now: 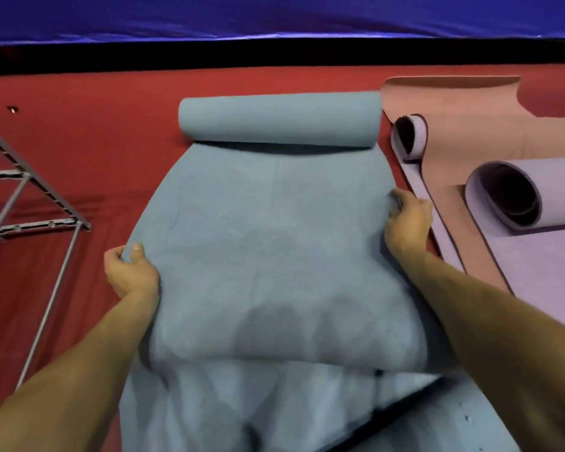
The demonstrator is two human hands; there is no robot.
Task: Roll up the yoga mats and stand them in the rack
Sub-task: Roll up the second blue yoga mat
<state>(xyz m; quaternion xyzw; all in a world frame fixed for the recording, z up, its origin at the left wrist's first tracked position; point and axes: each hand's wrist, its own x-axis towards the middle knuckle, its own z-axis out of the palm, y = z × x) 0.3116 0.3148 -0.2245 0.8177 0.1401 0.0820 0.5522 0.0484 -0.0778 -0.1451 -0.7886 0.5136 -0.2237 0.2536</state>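
A grey-blue yoga mat [268, 243] lies lengthwise in front of me on the red floor, its far end curled into a roll [279, 120]. Its near part is lifted and folded over towards me. My left hand [129, 272] grips the mat's left edge, thumb on top. My right hand [406, 220] grips the right edge, fingers curled round it. To the right lie a pink mat [470, 135] and a lilac mat [542, 256], each with one end curled up. The grey metal rack [30, 203] stands at the left.
Red carpet [95, 132] covers the floor. A black strip and a blue fabric wall [274, 14] close off the far side. A small dark object [12, 109] lies on the carpet at the far left.
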